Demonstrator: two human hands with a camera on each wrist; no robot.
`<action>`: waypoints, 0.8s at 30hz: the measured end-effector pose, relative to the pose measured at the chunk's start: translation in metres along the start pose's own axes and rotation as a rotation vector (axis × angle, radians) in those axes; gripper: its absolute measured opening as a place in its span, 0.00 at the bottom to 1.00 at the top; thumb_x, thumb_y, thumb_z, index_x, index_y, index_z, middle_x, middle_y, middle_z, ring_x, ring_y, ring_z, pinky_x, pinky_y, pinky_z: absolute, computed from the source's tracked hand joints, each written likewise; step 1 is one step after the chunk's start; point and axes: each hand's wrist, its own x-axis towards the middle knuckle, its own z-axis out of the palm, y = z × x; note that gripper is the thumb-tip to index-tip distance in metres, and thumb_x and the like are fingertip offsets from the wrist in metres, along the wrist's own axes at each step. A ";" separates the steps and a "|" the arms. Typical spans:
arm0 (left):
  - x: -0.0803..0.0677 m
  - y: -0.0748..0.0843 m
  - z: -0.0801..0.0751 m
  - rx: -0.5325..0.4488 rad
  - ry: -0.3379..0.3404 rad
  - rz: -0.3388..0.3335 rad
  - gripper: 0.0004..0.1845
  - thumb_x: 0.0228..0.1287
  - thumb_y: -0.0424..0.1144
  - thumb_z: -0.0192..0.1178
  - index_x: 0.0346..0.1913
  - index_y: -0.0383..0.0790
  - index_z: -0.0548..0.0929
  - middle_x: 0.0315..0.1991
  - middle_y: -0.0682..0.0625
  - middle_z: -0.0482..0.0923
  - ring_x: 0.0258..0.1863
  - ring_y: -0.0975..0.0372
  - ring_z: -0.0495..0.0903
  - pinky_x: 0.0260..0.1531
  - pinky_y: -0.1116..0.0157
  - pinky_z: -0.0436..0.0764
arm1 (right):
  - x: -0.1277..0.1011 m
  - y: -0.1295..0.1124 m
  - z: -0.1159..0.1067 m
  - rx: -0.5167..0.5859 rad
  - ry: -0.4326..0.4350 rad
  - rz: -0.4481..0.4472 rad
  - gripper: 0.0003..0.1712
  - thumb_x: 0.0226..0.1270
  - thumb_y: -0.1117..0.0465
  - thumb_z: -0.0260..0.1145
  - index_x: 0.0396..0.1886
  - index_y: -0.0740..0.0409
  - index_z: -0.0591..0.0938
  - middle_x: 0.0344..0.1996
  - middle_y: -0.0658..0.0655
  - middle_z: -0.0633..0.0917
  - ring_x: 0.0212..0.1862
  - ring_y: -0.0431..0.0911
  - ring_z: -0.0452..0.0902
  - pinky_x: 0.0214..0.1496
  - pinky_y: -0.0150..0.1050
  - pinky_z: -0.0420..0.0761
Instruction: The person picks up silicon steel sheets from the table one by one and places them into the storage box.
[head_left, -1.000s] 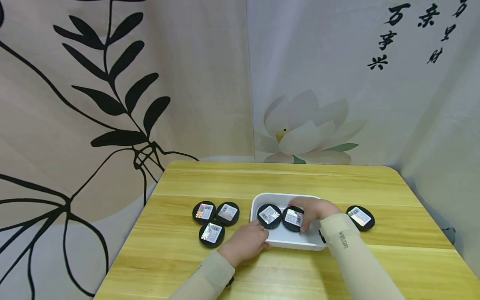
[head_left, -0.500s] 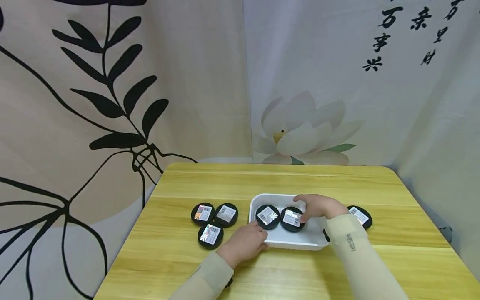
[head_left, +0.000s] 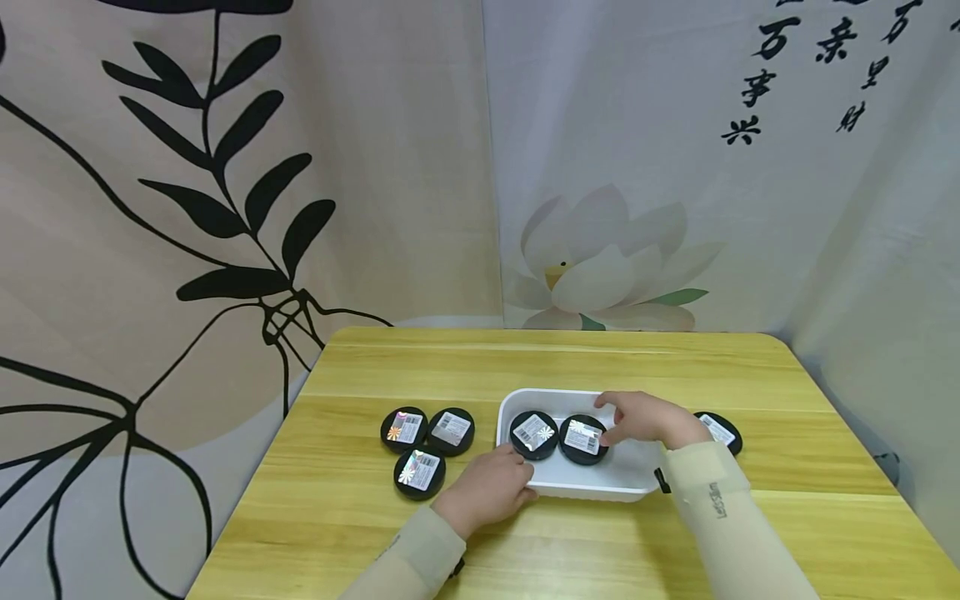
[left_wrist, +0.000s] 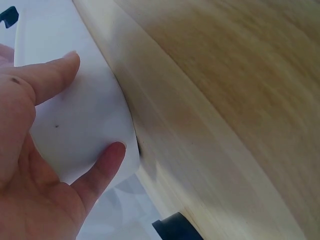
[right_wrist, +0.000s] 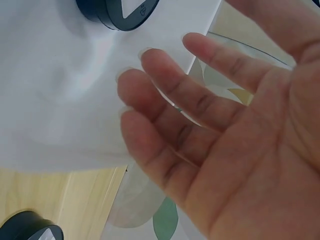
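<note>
Three black round tins (head_left: 424,442) clustered left on the wooden surface (head_left: 570,358), one more tin (head_left: 722,431) at right. Behind: leaf-print curtain (head_left: 225,167), lotus curtain (head_left: 607,267) with black calligraphy (head_left: 772,75).

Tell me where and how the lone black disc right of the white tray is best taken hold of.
Grip the lone black disc by its round rim, fingers and thumb on opposite edges, coming from above: it lies flat on the table, label up, clear of the white tray.

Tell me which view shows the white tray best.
The head view: the whole white tray shows, two black discs inside, the left hand at its near corner. The left wrist view shows only that gripped corner; the right wrist view shows a stretch of white floor and rim.
</note>
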 end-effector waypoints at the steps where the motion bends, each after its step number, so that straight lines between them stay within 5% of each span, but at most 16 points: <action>1: 0.000 0.000 0.000 0.000 0.001 -0.001 0.14 0.67 0.55 0.63 0.30 0.51 0.81 0.37 0.58 0.85 0.39 0.64 0.75 0.40 0.68 0.78 | -0.001 0.001 0.000 0.001 0.006 -0.005 0.36 0.59 0.52 0.76 0.66 0.52 0.75 0.42 0.56 0.80 0.44 0.51 0.75 0.47 0.52 0.77; 24: 0.000 0.001 -0.001 0.008 0.014 -0.004 0.14 0.67 0.55 0.63 0.29 0.51 0.80 0.37 0.58 0.84 0.39 0.63 0.75 0.40 0.67 0.78 | -0.020 0.009 0.007 0.054 0.152 -0.119 0.29 0.62 0.54 0.75 0.60 0.60 0.79 0.47 0.62 0.83 0.46 0.52 0.79 0.49 0.50 0.81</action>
